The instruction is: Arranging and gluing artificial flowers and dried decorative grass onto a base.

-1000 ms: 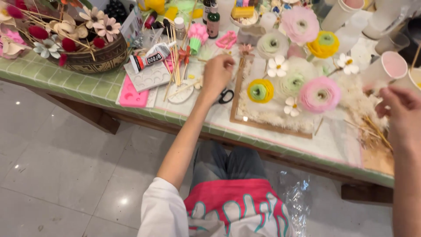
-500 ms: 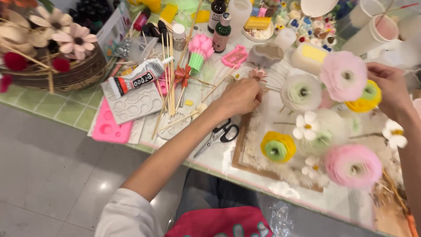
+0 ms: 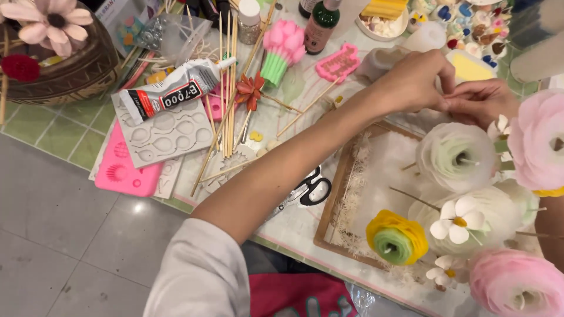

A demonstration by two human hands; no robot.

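Note:
My left hand reaches across the table from the lower left and meets my right hand above a wooden tray. Both hands have their fingertips pinched together at the same spot. Whatever lies between them is too small and too hidden to name. Just below my right hand sit a small white flower and a large white-green paper flower with a thin stick in its middle. On the tray are also a pink flower, a yellow-green flower and a white daisy.
Black scissors lie left of the tray. Several wooden sticks, a glue tube, a white mould and a pink mould lie further left. A basket of flowers stands at the far left. Bottles stand at the back.
My left hand has moved right from the sticks to meet my right hand near the white-green flower. The view has moved closer to the table.

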